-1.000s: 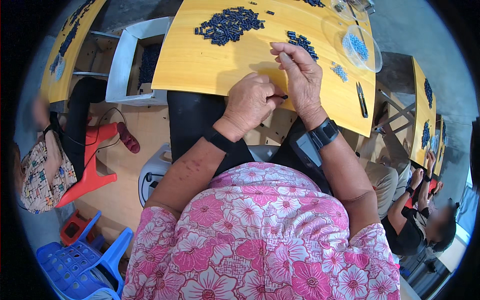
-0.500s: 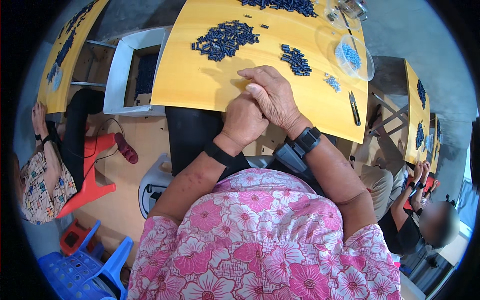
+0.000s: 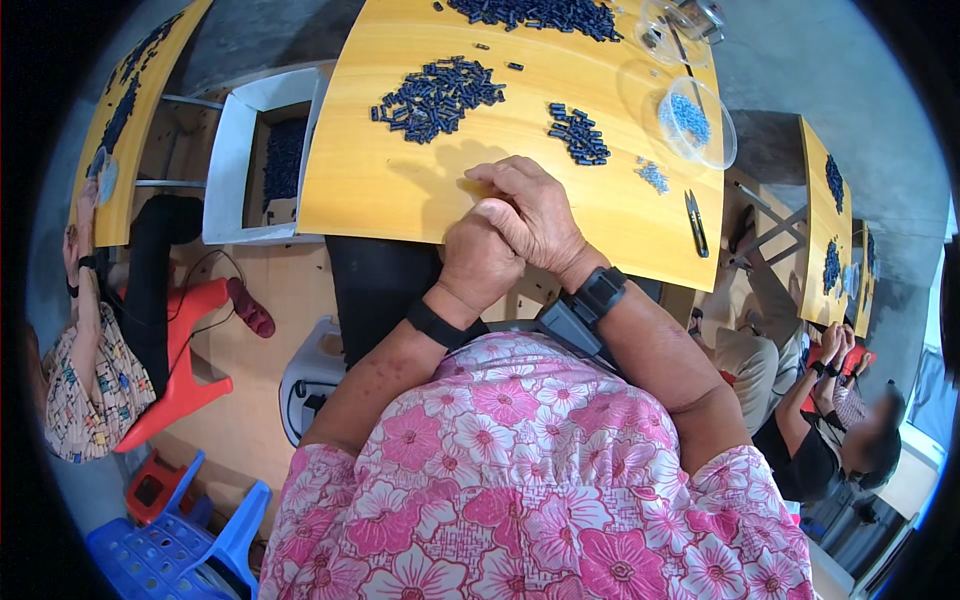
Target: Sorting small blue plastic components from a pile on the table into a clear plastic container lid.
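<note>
Both hands are held together just above the front edge of the yellow table (image 3: 350, 200). My left hand (image 3: 480, 245) is closed with its thumb uppermost, pressed against the other hand. My right hand (image 3: 545, 215) curls in from the right, fingers bent toward the left hand. Whatever their fingers may hold is hidden. Beyond them lies a loose heap of small dark cylindrical pieces (image 3: 437, 100). A smaller group of similar dark pieces (image 3: 578, 136) lies to its right, close to a little scatter of clear bluish bits (image 3: 653, 177).
A clear tub of blue bits (image 3: 690, 120) and black-handled snips (image 3: 696, 222) are on the right. At the back sits a larger dark heap (image 3: 540, 14). A white box (image 3: 230, 170) adjoins the table's left side. People sit at neighbouring tables on both sides.
The table and its contents appear slightly lower and further left in the picture. My hands stay pressed together in nearly the same pose. At far left, a person's hand has moved onto their table.
</note>
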The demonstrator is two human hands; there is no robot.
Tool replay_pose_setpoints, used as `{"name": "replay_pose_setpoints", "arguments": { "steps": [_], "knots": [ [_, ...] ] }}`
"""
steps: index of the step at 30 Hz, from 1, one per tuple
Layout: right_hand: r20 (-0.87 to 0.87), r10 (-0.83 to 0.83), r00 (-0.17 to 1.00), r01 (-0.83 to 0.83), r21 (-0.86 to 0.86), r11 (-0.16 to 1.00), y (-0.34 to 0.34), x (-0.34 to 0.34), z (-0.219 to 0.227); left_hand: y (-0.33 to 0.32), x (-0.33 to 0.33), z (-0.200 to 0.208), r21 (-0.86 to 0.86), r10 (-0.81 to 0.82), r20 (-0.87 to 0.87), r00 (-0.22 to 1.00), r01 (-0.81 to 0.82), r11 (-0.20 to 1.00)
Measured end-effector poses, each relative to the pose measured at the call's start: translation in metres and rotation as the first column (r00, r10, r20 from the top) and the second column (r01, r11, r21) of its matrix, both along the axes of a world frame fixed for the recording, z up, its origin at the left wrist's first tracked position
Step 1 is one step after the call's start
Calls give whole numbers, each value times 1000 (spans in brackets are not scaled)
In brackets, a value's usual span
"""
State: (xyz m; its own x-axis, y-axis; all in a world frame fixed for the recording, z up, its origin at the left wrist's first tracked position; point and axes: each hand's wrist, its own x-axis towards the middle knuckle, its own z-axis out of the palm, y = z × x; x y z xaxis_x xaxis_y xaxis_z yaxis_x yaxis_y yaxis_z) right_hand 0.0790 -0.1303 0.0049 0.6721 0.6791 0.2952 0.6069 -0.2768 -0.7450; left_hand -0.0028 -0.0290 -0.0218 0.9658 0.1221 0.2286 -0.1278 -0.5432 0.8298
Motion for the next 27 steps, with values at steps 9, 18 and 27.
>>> {"name": "replay_pose_setpoints", "arguments": {
  "steps": [9, 18, 27],
  "knots": [
    [-17, -3, 1000, 2, -24, 1000, 0, 2, 3, 0, 2, -1, 19, 19, 25, 1000, -19, 1000],
    [3, 40, 999, -40, -34, 999, 0, 2, 3, -2, -1, 6, -2, 21, -35, 999, -21, 1000],
    [40, 62, 997, -61, -14, 998, -1, 1, -2, -2, 0, 3, -43, 42, -34, 999, -43, 998]
  ]
}}
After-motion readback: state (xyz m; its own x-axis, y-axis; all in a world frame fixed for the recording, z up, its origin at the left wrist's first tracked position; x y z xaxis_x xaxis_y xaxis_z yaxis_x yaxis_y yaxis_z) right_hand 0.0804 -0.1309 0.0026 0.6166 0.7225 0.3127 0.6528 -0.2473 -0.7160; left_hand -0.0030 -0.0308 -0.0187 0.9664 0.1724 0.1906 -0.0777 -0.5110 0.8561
